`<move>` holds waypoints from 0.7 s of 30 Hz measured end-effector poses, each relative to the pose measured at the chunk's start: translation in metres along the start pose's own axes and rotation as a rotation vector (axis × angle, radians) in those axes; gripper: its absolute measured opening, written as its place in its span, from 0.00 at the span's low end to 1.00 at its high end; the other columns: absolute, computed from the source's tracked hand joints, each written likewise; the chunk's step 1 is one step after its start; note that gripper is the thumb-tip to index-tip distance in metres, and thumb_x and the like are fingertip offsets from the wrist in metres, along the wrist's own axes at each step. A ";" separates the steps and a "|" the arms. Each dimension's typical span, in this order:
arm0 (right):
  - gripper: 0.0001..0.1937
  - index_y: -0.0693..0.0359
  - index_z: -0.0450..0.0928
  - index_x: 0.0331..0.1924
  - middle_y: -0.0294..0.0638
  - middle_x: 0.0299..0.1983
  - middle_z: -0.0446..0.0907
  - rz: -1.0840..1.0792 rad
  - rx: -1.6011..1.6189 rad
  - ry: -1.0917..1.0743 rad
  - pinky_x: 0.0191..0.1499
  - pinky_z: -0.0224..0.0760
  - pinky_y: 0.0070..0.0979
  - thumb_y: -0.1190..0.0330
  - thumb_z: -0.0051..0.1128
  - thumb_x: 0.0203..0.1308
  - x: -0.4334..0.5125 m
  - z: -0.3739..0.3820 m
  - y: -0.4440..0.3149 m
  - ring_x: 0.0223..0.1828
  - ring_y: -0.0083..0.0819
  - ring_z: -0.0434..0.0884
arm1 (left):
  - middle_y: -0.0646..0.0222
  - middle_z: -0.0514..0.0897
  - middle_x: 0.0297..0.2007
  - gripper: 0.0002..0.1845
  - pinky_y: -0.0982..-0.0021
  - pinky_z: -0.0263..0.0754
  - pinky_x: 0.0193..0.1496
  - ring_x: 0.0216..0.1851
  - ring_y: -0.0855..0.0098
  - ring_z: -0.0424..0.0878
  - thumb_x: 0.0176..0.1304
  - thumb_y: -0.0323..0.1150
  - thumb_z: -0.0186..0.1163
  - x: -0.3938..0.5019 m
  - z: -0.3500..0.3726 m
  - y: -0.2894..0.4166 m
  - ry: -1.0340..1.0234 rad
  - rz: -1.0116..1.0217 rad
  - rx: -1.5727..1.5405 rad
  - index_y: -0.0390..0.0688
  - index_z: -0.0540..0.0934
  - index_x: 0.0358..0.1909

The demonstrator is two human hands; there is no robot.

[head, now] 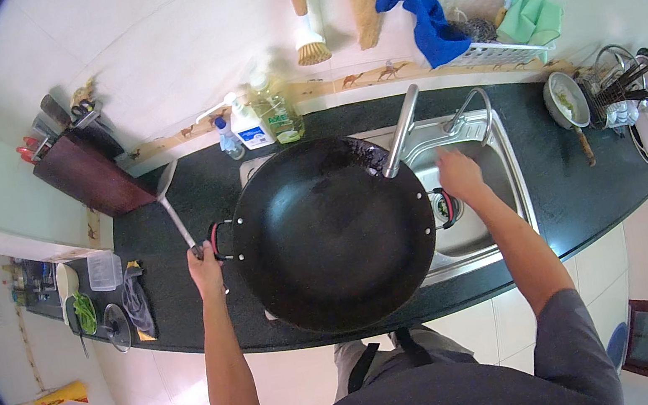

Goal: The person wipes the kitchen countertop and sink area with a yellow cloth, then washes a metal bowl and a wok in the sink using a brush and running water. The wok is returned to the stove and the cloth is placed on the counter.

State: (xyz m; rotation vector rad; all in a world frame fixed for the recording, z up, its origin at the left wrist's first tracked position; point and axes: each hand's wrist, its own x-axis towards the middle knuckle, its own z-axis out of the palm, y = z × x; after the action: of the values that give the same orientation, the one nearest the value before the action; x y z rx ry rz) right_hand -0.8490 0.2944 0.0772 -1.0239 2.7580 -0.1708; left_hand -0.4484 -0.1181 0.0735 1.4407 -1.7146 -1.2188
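A large black wok [332, 252] lies over the counter and the left part of a steel double sink [523, 196]. My left hand [206, 275] grips the dark handle of a metal wok spatula [175, 216], its blade pointing away from me. That hand is right beside the wok's left loop handle; whether it also holds the loop is unclear. My right hand [459, 174] hovers over the sink basin, its fingers curled and partly hidden, near the wok's right loop handle [451, 208]. The faucet spout [402, 133] reaches over the wok's far right rim, where the inner wall glistens wet.
A knife block [90, 169] stands at left; soap bottles [251, 122] line the wall. A dish brush [308, 39] and a wall basket [503, 50] hang above. At right are a small pan [565, 100] and a utensil rack [606, 94]. A dark cloth [136, 299] lies far left.
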 end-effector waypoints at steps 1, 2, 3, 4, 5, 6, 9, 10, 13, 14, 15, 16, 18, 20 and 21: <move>0.19 0.61 0.76 0.59 0.50 0.60 0.79 0.032 0.199 0.193 0.55 0.78 0.46 0.71 0.48 0.65 0.023 0.000 -0.009 0.53 0.48 0.83 | 0.70 0.79 0.26 0.13 0.73 0.68 0.25 0.22 0.79 0.72 0.72 0.40 0.60 -0.005 -0.001 0.002 0.060 0.017 0.031 0.41 0.73 0.35; 0.18 0.62 0.77 0.57 0.48 0.59 0.79 -0.064 0.155 0.356 0.55 0.78 0.45 0.72 0.49 0.64 0.049 0.001 -0.018 0.53 0.47 0.83 | 0.70 0.76 0.25 0.15 0.71 0.68 0.27 0.23 0.77 0.71 0.72 0.41 0.60 -0.012 -0.001 0.004 0.139 0.037 0.048 0.38 0.74 0.36; 0.16 0.62 0.79 0.54 0.47 0.58 0.80 -0.221 0.166 0.590 0.55 0.78 0.44 0.73 0.49 0.63 0.072 0.001 -0.024 0.53 0.46 0.84 | 0.69 0.77 0.26 0.15 0.69 0.69 0.28 0.23 0.76 0.72 0.71 0.40 0.60 -0.023 -0.004 0.008 0.247 0.161 0.208 0.37 0.75 0.38; 0.16 0.62 0.79 0.53 0.46 0.56 0.80 -0.249 0.084 0.565 0.54 0.78 0.43 0.74 0.49 0.63 0.087 -0.002 -0.021 0.53 0.46 0.84 | 0.70 0.76 0.25 0.14 0.71 0.68 0.27 0.23 0.77 0.72 0.73 0.40 0.59 -0.037 -0.006 0.012 0.296 0.270 0.216 0.38 0.74 0.37; 0.15 0.61 0.79 0.52 0.46 0.55 0.81 -0.295 0.021 0.556 0.54 0.79 0.42 0.74 0.50 0.62 0.099 -0.004 -0.018 0.52 0.45 0.84 | 0.71 0.75 0.24 0.14 0.72 0.67 0.26 0.22 0.77 0.71 0.74 0.40 0.58 -0.055 -0.012 0.016 0.332 0.264 0.247 0.39 0.73 0.36; 0.14 0.60 0.80 0.50 0.45 0.54 0.82 -0.301 -0.072 0.473 0.54 0.79 0.41 0.74 0.50 0.61 0.104 -0.003 -0.015 0.52 0.44 0.84 | 0.72 0.74 0.24 0.14 0.73 0.65 0.25 0.22 0.78 0.70 0.75 0.40 0.56 -0.077 -0.018 0.020 0.277 0.205 0.144 0.40 0.72 0.35; 0.15 0.59 0.81 0.50 0.44 0.52 0.83 -0.303 0.001 0.207 0.52 0.80 0.39 0.75 0.51 0.60 0.100 -0.005 0.001 0.51 0.43 0.85 | 0.74 0.70 0.21 0.14 0.77 0.61 0.22 0.19 0.80 0.67 0.77 0.41 0.52 -0.141 -0.024 0.035 0.132 -0.006 -0.168 0.44 0.69 0.33; 0.15 0.59 0.82 0.49 0.44 0.49 0.84 -0.325 -0.050 0.223 0.49 0.81 0.38 0.74 0.52 0.59 0.095 -0.004 0.005 0.48 0.43 0.86 | 0.75 0.68 0.20 0.15 0.78 0.60 0.21 0.19 0.81 0.66 0.79 0.41 0.51 -0.161 -0.023 0.039 0.081 0.018 -0.264 0.46 0.67 0.32; 0.08 0.62 0.79 0.41 0.44 0.47 0.84 -0.231 -0.194 0.112 0.43 0.82 0.40 0.75 0.54 0.57 0.074 0.002 0.013 0.43 0.47 0.86 | 0.75 0.69 0.19 0.17 0.78 0.60 0.21 0.18 0.80 0.66 0.79 0.43 0.50 -0.204 -0.013 0.049 0.077 -0.135 -0.433 0.47 0.68 0.31; 0.09 0.62 0.80 0.42 0.45 0.47 0.84 -0.199 -0.165 0.074 0.44 0.82 0.40 0.74 0.54 0.58 0.067 0.007 0.013 0.43 0.48 0.86 | 0.74 0.69 0.19 0.18 0.78 0.61 0.22 0.18 0.80 0.67 0.80 0.45 0.49 -0.214 -0.008 0.052 0.027 -0.185 -0.476 0.47 0.68 0.30; 0.10 0.62 0.80 0.44 0.46 0.48 0.84 -0.188 -0.131 0.107 0.45 0.82 0.40 0.73 0.54 0.59 0.058 0.012 0.013 0.43 0.48 0.86 | 0.74 0.70 0.19 0.19 0.78 0.62 0.22 0.18 0.80 0.67 0.80 0.46 0.48 -0.223 -0.002 0.055 0.000 -0.281 -0.508 0.47 0.68 0.29; 0.11 0.62 0.80 0.45 0.46 0.49 0.84 -0.144 -0.109 0.061 0.46 0.82 0.40 0.73 0.54 0.60 0.055 0.014 0.013 0.43 0.49 0.86 | 0.73 0.72 0.20 0.22 0.77 0.62 0.22 0.19 0.80 0.68 0.80 0.48 0.47 -0.231 0.007 0.059 -0.070 -0.239 -0.589 0.46 0.70 0.27; 0.12 0.61 0.79 0.50 0.49 0.49 0.84 -0.172 0.038 0.274 0.50 0.80 0.43 0.71 0.51 0.63 0.044 0.014 0.010 0.46 0.50 0.86 | 0.70 0.73 0.19 0.26 0.73 0.65 0.25 0.20 0.76 0.70 0.80 0.49 0.45 -0.242 0.022 0.066 -0.207 -0.272 -0.489 0.44 0.73 0.25; 0.16 0.59 0.78 0.57 0.51 0.48 0.85 -0.059 0.246 0.318 0.53 0.79 0.44 0.66 0.48 0.70 0.029 0.006 0.003 0.47 0.55 0.85 | 0.69 0.74 0.19 0.27 0.71 0.67 0.29 0.22 0.74 0.72 0.80 0.49 0.44 -0.255 0.040 0.073 -0.349 -0.328 -0.477 0.43 0.74 0.24; 0.16 0.59 0.78 0.58 0.50 0.47 0.86 -0.004 0.323 0.303 0.51 0.79 0.42 0.65 0.49 0.70 0.021 0.000 -0.002 0.45 0.51 0.86 | 0.68 0.74 0.20 0.27 0.70 0.67 0.31 0.24 0.73 0.72 0.80 0.49 0.43 -0.260 0.050 0.076 -0.434 -0.362 -0.479 0.42 0.74 0.24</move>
State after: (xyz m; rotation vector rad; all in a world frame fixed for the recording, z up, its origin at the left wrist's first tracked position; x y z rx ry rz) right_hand -0.8635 0.2789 0.0746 -0.9827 2.8516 -0.8044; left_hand -0.4607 0.1459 0.1521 1.2774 -1.2955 -2.0984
